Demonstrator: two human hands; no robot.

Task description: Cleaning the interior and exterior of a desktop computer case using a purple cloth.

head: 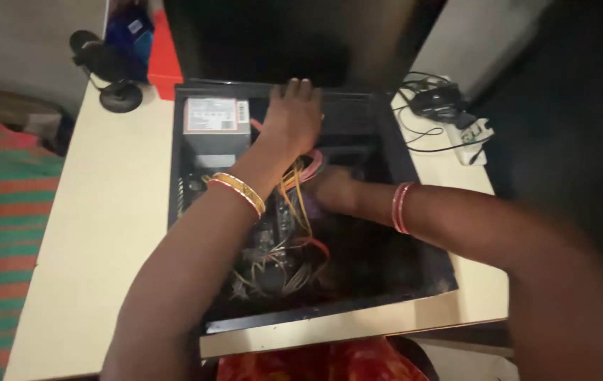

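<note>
Head view: one open case (386, 282) fills surface (104, 233) middle.
Left hand (294, 113): flat on case's far edge, grip holding nothing.
Right hand (333, 189): among cables (294, 204); grip unclear.
Far-right corner: one mouse (434, 101).

Both forearms are bare to the edge of the frame; no sleeves are visible. The left wrist carries a stack of bangles (239, 192): gold-coloured bands with a thin red one at the elbow side. The right wrist carries a narrower set of bangles (401, 207), pink to red, thin and closely stacked. No rings can be made out on the left hand (293, 113). The right hand (332, 189) is in shadow; detail cannot be told. Red-orange patterned clothing (323, 363) shows at the lower frame edge.
</note>
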